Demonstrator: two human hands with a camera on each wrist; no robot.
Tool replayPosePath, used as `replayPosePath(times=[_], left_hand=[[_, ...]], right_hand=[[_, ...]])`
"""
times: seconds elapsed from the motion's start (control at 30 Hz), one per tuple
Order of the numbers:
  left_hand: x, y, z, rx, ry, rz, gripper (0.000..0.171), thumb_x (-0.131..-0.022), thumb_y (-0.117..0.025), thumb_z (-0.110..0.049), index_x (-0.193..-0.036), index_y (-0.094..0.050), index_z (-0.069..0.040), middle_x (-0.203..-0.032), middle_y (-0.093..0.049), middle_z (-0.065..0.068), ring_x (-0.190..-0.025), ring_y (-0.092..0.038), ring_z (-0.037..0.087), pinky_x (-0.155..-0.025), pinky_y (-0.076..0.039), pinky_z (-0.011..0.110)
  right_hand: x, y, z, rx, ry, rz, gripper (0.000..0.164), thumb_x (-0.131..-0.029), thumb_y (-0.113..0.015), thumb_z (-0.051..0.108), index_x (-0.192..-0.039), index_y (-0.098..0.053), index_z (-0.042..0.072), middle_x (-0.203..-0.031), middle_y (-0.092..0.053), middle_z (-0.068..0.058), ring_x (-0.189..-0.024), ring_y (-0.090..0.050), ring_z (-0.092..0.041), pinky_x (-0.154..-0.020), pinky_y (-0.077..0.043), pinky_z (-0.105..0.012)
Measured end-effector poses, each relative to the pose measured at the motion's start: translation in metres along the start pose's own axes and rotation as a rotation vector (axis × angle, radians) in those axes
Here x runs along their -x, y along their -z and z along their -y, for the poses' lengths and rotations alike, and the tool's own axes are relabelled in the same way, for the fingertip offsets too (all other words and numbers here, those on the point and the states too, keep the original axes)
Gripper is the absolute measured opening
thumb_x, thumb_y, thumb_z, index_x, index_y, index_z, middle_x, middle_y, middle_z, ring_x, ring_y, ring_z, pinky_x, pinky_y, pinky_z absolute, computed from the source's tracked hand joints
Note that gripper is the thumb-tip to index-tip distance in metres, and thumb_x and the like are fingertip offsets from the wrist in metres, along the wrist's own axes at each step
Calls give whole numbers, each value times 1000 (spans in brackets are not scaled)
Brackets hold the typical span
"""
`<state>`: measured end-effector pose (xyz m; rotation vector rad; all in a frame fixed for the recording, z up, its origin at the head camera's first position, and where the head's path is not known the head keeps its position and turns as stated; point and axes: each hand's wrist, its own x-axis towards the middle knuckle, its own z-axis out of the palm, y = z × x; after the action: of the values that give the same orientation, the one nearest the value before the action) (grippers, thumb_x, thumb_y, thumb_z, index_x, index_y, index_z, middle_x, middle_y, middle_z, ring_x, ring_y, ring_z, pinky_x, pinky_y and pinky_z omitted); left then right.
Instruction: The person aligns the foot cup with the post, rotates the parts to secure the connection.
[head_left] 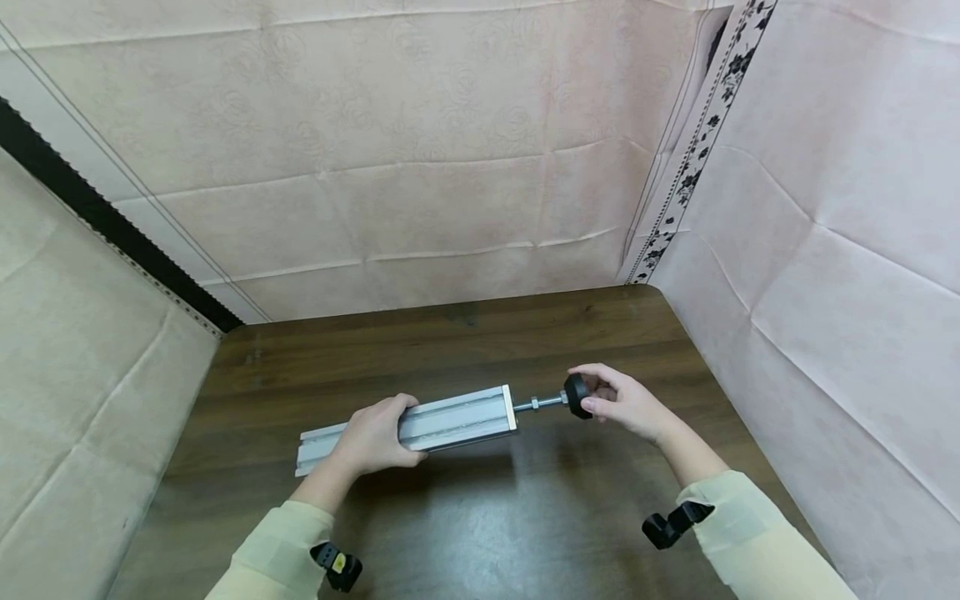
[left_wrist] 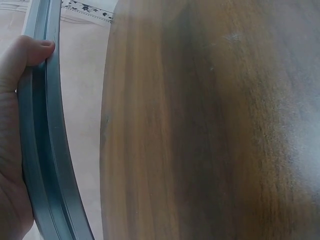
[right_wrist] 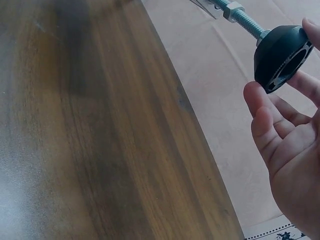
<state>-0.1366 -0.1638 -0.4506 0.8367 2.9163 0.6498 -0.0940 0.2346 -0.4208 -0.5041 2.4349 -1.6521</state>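
An aluminium profile (head_left: 457,418) with lengthwise grooves is held above the table, slightly tilted up to the right. My left hand (head_left: 381,435) grips it across its middle; in the left wrist view the thumb presses on a grooved side of the profile (left_wrist: 42,130). From its right end plate sticks a threaded rod (head_left: 551,401) with a hex nut (right_wrist: 233,11) on it. At the rod's outer end sits a black levelling foot (head_left: 576,396), hollow underneath. My right hand (head_left: 626,403) pinches the foot's rim between thumb and fingers, as the right wrist view (right_wrist: 282,60) also shows.
The brown wooden table (head_left: 360,350) reflects light near its front. Pale creased cloth (head_left: 450,167) hangs behind it, with more cloth on the left and right sides. A flowered border strip (head_left: 686,179) runs down the back right corner.
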Motion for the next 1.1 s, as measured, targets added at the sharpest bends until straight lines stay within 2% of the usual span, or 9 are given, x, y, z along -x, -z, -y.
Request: replayPosePath(times=[0.23, 0.43, 0.53, 0.63, 0.87, 1.0, 1.1], left_hand=[[1, 1, 1, -5, 6, -11, 65, -60, -78, -45, -113, -55, -14, -96, -60, -3, -80, -53, 12, -72, -46, 34], [-1, 3, 1, 14, 17, -19, 66, -61, -80, -43, -114, -55, -12, -99, -60, -1, -82, -53, 14, -73, -46, 36], [-3, 4, 0, 10, 12, -20, 65, -61, -80, -43, -114, -55, -12, -98, -60, -1, -81, -53, 14, -73, -46, 36], [-5, 5, 0, 2, 0, -17, 65, -61, -78, -44, -114, -55, -12, -98, -60, -2, -81, -53, 13, -73, -46, 35], [-4, 5, 2, 9, 1, -2, 66, -61, -77, -46, -114, -55, -13, -100, -60, -2, -82, -52, 13, -74, -46, 35], [-3, 4, 3, 11, 2, 0, 66, -61, -78, -45, -114, -55, -13, -100, -59, -2, -83, -52, 12, -74, -45, 35], [-1, 4, 4, 16, 8, 1, 67, -61, -79, -45, -115, -55, -13, -101, -59, -2, -83, -52, 13, -75, -45, 35]], right_hand=[[-1, -2, 1, -1, -8, 9, 49, -90, -60, 14, -135, -43, 7, -112, -52, -19, -87, -59, -25, -64, -51, -39], [-1, -3, -6, -83, 96, 36, 78, -84, -64, 0, -146, -15, 5, -130, -36, -27, -100, -55, -20, -74, -49, -29], [-1, -3, -7, -95, 130, 29, 93, -81, -67, -4, -148, -5, 13, -136, -29, -27, -100, -55, -16, -73, -49, -29], [-1, -3, -7, -90, 150, 39, 100, -78, -68, -6, -148, -1, 16, -141, -24, -25, -105, -53, -14, -75, -49, -32], [-2, -5, -6, -56, 173, 64, 89, -74, -60, -17, -144, -10, 8, -140, -29, -15, -105, -53, -16, -77, -49, -33], [-4, -6, -8, -80, 179, 84, 79, -73, -55, -19, -138, -18, 4, -133, -37, -5, -98, -53, -16, -73, -48, -33], [-5, -7, -9, -90, 183, 92, 73, -73, -54, -20, -135, -22, 3, -128, -41, -6, -92, -51, -15, -70, -46, -30]])
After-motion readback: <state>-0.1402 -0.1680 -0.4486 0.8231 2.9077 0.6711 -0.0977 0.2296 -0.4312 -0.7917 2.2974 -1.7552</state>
